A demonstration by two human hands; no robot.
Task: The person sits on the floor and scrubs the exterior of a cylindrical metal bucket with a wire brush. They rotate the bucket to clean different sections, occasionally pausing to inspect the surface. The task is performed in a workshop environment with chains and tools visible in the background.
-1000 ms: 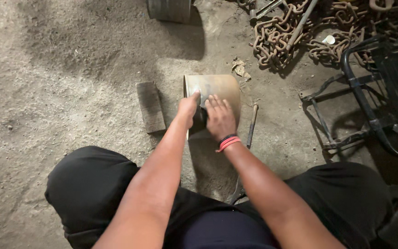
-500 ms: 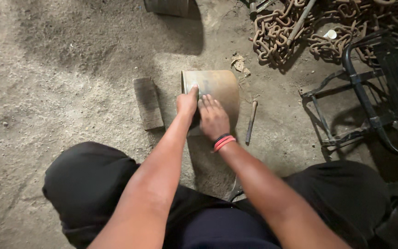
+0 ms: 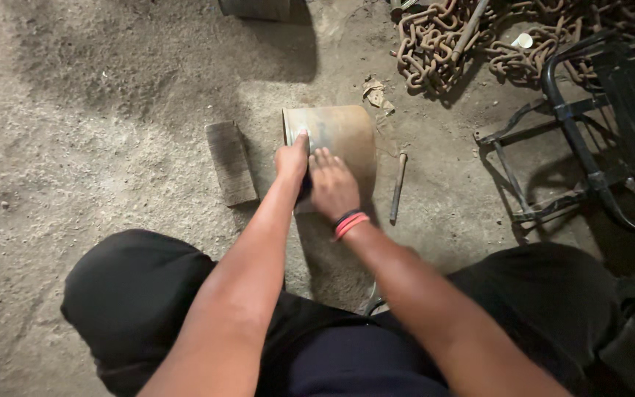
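Observation:
A curved, rusty brown metal piece [image 3: 343, 132] lies on the sandy ground in front of my knees. My left hand [image 3: 292, 158] presses on its left part, fingertips near the far edge, closed over a small dark pad [image 3: 305, 190] that shows between my two hands. My right hand [image 3: 332, 187], with a red and black band on the wrist, lies flat on the metal just beside the left hand, fingers stretched forward. What lies under my palms is hidden.
A flat wooden block [image 3: 231, 163] lies left of the metal piece, a thin metal rod [image 3: 398, 187] right of it. Rusty chains [image 3: 442, 37] are piled at the back right, next to a black metal chair frame [image 3: 597, 125]. A crumpled scrap [image 3: 375, 92] lies behind the piece.
Both hands have slid a little forward over the metal piece, toward its far edge. The view has shifted slightly.

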